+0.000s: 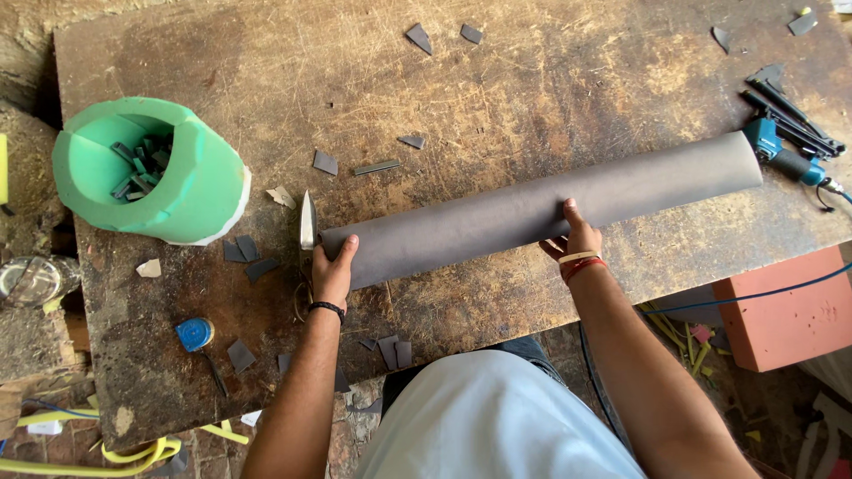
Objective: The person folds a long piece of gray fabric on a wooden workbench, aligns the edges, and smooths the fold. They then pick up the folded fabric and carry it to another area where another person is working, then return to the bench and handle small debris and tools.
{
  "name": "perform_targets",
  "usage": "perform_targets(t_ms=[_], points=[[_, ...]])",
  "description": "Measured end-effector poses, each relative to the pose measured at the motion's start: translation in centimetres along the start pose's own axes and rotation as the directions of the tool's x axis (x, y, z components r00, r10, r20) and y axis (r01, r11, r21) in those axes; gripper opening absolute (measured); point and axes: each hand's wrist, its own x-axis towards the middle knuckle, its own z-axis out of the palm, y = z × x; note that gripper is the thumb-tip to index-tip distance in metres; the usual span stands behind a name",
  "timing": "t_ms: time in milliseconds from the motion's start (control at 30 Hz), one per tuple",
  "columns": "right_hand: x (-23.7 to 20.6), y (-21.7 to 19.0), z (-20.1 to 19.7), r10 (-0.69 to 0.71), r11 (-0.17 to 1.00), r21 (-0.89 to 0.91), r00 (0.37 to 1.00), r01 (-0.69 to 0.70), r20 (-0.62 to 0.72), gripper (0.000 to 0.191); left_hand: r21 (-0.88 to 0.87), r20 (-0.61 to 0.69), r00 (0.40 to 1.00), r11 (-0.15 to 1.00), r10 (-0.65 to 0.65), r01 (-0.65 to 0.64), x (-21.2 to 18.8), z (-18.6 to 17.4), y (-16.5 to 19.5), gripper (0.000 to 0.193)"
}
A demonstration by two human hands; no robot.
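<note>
A long grey roll of sheet material (pixel 532 208) lies across the worn wooden workbench (pixel 497 80), slanting up to the right. My left hand (pixel 333 275) grips the roll's left end, thumb on top. My right hand (pixel 575 238) holds the roll near its middle from the near side, thumb over the top. A pair of metal shears (pixel 307 222) stands just left of the roll's end, beside my left hand.
A green foam tub (pixel 146 168) with grey offcuts sits at the left. Grey scraps (pixel 248 253) litter the bench. A blue tape measure (pixel 194 334) lies near the front edge. A blue-handled power tool (pixel 785 151) rests at the right, an orange foam block (pixel 785 310) below it.
</note>
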Motion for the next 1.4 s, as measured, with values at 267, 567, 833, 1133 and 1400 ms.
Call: perform_targets(t_ms=[267,567,833,1133,1400], points=[[0.3,-1.2,0.8,-0.014,0.997,-0.073,0.999,0.017,0.032,0.065,0.083,-0.031,0.997,0.994,-0.069,0.072,1.9,0.5,1.4,0.078],[1.0,-1.6,0.5,0.034,0.996,-0.088,0.999,-0.032,0.026,0.065,0.029,-0.050,0.999,1.000,-0.007,0.008,1.3,0.7,-0.2,0.075],[1.2,-1.3,0.6,0.068,0.997,-0.047,0.997,-0.067,0.022,0.065,0.130,-0.089,0.996,0.991,0.011,0.001,1.6,0.7,0.0,0.075],[1.3,-1.3,0.4,0.085,0.989,-0.122,0.995,-0.079,0.043,0.059,0.095,-0.164,0.982,0.989,-0.096,0.113,1.8,0.7,1.7,0.066],[0.7,-0.8,0.0,0.094,0.970,-0.229,0.995,-0.083,0.040,0.058,0.227,-0.196,0.974,0.961,-0.116,0.160,3.1,1.3,1.6,0.059]])
